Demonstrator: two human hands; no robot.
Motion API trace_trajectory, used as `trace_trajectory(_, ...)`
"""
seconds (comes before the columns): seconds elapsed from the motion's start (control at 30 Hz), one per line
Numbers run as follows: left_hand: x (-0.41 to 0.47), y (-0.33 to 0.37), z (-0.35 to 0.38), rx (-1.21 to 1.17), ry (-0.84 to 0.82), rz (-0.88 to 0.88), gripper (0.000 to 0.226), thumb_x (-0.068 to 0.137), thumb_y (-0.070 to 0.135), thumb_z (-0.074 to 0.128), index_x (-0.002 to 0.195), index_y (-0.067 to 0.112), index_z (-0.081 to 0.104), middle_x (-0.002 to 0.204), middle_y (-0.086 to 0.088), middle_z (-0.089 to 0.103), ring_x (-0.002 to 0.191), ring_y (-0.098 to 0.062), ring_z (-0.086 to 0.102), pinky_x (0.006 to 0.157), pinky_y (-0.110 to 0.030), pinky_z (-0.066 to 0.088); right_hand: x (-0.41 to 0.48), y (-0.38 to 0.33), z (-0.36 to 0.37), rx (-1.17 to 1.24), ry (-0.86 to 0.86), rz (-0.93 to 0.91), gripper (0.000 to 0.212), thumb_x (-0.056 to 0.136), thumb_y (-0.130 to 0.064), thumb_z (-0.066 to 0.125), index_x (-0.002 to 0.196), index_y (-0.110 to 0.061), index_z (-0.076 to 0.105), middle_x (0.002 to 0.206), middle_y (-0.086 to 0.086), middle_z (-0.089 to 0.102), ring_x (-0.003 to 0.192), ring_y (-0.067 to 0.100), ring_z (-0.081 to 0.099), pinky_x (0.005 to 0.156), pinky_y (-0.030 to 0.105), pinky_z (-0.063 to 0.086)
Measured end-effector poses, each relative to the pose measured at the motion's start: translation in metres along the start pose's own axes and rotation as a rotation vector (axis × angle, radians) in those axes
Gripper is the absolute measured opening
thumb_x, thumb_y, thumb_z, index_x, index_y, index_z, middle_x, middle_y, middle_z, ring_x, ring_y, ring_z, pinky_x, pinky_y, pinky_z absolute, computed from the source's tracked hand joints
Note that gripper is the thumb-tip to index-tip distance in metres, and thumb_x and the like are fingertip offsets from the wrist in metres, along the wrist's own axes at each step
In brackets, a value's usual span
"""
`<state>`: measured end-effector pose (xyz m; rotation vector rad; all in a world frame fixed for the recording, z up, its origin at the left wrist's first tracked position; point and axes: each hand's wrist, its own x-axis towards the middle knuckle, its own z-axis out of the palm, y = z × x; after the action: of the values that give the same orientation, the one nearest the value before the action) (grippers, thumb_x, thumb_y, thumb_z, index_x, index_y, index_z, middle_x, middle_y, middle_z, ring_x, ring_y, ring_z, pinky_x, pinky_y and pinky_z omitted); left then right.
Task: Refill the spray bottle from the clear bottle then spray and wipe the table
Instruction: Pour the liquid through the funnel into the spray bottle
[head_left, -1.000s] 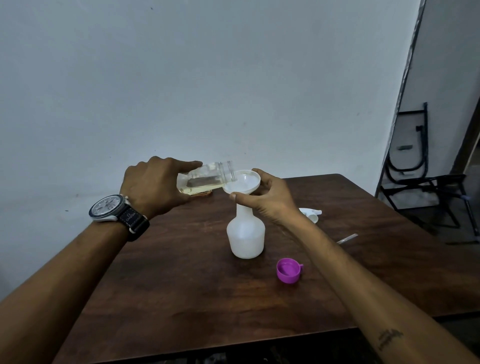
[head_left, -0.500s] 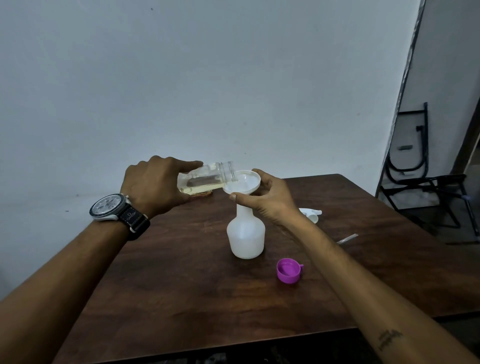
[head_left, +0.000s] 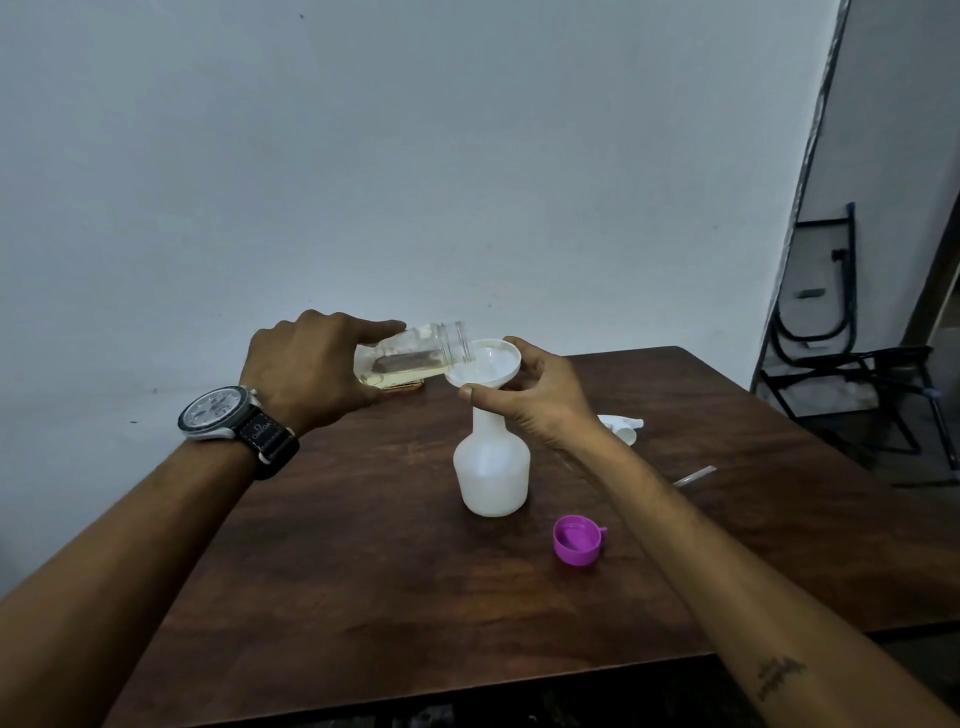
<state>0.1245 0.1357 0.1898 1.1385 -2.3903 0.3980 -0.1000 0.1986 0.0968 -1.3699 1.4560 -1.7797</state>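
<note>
A white spray bottle body (head_left: 492, 472) stands upright mid-table with a white funnel (head_left: 488, 364) set in its neck. My right hand (head_left: 537, 397) holds the funnel's rim, thumb in front and fingers behind. My left hand (head_left: 314, 371) grips a clear bottle (head_left: 415, 356) tipped nearly on its side, its open mouth over the funnel. Pale yellow liquid lies along the clear bottle's lower side. The white spray head (head_left: 621, 426) lies on the table behind my right wrist, partly hidden.
A purple cap (head_left: 577, 539) lies open side up on the dark wooden table (head_left: 363, 571), right of the spray bottle. A thin clear tube (head_left: 696, 475) lies further right. Folded black metal frames (head_left: 852, 364) lean against the wall beyond the table's right edge.
</note>
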Motion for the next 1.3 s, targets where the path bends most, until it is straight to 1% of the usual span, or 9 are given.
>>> trace_trajectory(0.13, 0.0010, -0.0005, 0.0003, 0.012, 0.009, 0.009, 0.071, 0.073, 0.065, 0.073, 0.139, 0.052, 0.051, 0.119, 0.007, 0.072, 0.101, -0.029, 0.067, 0.066, -0.033, 0.046, -0.0019, -0.0015, -0.0007, 0.000, -0.004, 0.001, 0.043, 0.072, -0.012, 0.094, 0.109, -0.012, 0.074, 0.106, 0.006, 0.078, 0.101, 0.019, 0.074, 0.088, 0.036, 0.061)
trace_trajectory(0.23, 0.0019, -0.0007, 0.0009, 0.021, 0.011, 0.016, 0.070, 0.073, 0.064, 0.074, 0.139, 0.052, 0.051, 0.118, 0.007, 0.072, 0.100, -0.028, 0.068, 0.064, -0.032, 0.045, -0.0017, -0.0019, -0.0005, -0.008, -0.002, 0.004, 0.045, 0.071, -0.015, 0.095, 0.110, -0.014, 0.074, 0.107, 0.003, 0.078, 0.104, 0.020, 0.074, 0.092, 0.039, 0.062)
trace_trajectory(0.6, 0.0008, 0.0007, -0.0010, 0.007, 0.000, 0.006, 0.069, 0.074, 0.058, 0.076, 0.139, 0.052, 0.051, 0.120, 0.007, 0.072, 0.104, -0.028, 0.066, 0.067, -0.032, 0.043, -0.0002, -0.0008, 0.0010, -0.006, 0.008, 0.007, 0.044, 0.071, -0.014, 0.095, 0.110, -0.016, 0.074, 0.108, 0.003, 0.078, 0.106, 0.022, 0.073, 0.095, 0.045, 0.061)
trace_trajectory(1.07, 0.0013, 0.0026, -0.0019, 0.007, 0.001, 0.012, 0.070, 0.074, 0.061, 0.074, 0.139, 0.052, 0.051, 0.120, 0.008, 0.072, 0.102, -0.028, 0.067, 0.066, -0.031, 0.042, -0.0006, -0.0005, -0.0005, -0.005, 0.003, 0.001, 0.044, 0.071, -0.014, 0.095, 0.110, -0.014, 0.074, 0.110, 0.005, 0.078, 0.106, 0.022, 0.073, 0.094, 0.040, 0.060)
trace_trajectory(1.2, 0.0007, 0.0031, -0.0022, 0.004, -0.008, 0.008, 0.070, 0.073, 0.061, 0.073, 0.139, 0.052, 0.051, 0.120, 0.008, 0.071, 0.105, -0.027, 0.066, 0.068, -0.032, 0.042, -0.0007, -0.0008, -0.0003, 0.002, -0.001, 0.001, 0.044, 0.072, -0.013, 0.094, 0.111, -0.013, 0.074, 0.109, 0.006, 0.078, 0.106, 0.024, 0.073, 0.092, 0.038, 0.060)
trace_trajectory(1.3, 0.0003, 0.0033, -0.0025, -0.001, -0.015, 0.007, 0.072, 0.070, 0.063, 0.070, 0.139, 0.052, 0.051, 0.120, 0.008, 0.071, 0.105, -0.027, 0.066, 0.069, -0.032, 0.044, -0.0009, -0.0007, -0.0006, 0.009, -0.002, -0.002, 0.044, 0.072, -0.013, 0.094, 0.111, -0.014, 0.074, 0.109, 0.004, 0.078, 0.105, 0.022, 0.074, 0.091, 0.037, 0.060)
